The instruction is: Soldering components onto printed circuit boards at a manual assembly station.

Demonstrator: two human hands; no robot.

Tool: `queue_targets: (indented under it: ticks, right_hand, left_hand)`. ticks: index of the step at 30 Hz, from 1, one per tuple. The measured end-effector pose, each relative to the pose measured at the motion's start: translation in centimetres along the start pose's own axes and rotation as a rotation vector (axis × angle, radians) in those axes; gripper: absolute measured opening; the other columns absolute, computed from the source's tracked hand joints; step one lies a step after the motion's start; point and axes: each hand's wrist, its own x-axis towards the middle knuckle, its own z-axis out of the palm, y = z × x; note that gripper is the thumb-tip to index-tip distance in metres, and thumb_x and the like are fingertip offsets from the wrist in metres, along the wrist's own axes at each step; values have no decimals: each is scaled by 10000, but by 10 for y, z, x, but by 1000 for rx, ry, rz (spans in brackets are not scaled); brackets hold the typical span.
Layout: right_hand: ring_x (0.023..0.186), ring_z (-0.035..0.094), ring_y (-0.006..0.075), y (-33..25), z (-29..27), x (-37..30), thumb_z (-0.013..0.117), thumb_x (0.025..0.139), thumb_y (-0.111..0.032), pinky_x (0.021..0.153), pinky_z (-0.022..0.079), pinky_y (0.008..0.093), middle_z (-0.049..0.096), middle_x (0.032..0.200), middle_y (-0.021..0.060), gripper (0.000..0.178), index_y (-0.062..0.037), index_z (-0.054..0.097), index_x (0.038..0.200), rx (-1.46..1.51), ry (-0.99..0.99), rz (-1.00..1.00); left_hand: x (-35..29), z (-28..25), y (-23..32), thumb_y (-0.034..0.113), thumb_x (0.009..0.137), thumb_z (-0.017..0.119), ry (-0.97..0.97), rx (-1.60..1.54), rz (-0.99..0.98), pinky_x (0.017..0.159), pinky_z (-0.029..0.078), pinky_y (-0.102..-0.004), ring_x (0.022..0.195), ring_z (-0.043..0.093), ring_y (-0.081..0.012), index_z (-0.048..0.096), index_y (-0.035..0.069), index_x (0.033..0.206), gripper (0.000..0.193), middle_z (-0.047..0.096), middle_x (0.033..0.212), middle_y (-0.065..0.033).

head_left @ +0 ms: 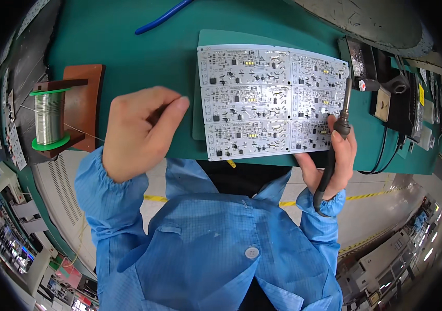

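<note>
Closed around a soldering iron (342,127) with the right hand (341,160): thumb and fingers wrapped about the grip, shaft pointing away from the body. Curled inward at the left hand (140,132), with thumb and forefinger pinched together; cannot tell whether anything is gripped there. Located between both hands: a circuit board panel (247,103), to the right of the left hand and apart from it, reaching at its lower right corner to the fingers of the right hand. Positioned near the panel's right edge: the iron's tip; cannot tell whether touching.

Rigid, flat and white, divided into six rectangular sections in two columns, studded with small black and yellow components. Laid beneath it: a smooth green sheet (231,37), on a matte green bench (127,52). Wound on a spool (50,119) with green flanges: shiny silver wire, leading behind the left wrist. Supported by a brown stand (88,93).
</note>
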Motion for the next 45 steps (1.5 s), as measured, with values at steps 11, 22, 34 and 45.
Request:
queue_targets:
  ticks: [11,22,34,45]
  right_hand:
    - [955,589,336,-13,-4,2,488,933,-337,967,327,579,634,970,211,376,-57,484,1184,251,198,143]
    - [593,529,197,-5,-20,48,666,754,-171,808,432,487,579,619,76,217,-7,593,876,599,71,143]
    - [586,506,192,6,-18,60,676,719,-185,772,439,461,586,655,83,207,-9,613,810,676,27,152]
    - [588,451,176,10,-18,67,633,688,-168,797,409,479,505,613,42,193,-19,620,811,737,5,179]
  left_hand:
    - [-15,27,26,-110,646,631,139,-15,428,472,390,-246,561,534,-161,625,-12,767,156,543,696,-87]
    - [25,62,24,-128,624,678,269,196,642,471,436,-251,581,582,-186,643,-8,786,205,573,727,-93]
    - [33,73,17,-50,589,674,309,202,682,448,422,-280,544,549,-180,611,45,741,190,518,727,-42]
    - [20,33,19,-77,637,653,368,186,385,514,467,-283,596,594,-236,611,19,782,179,580,783,-97]
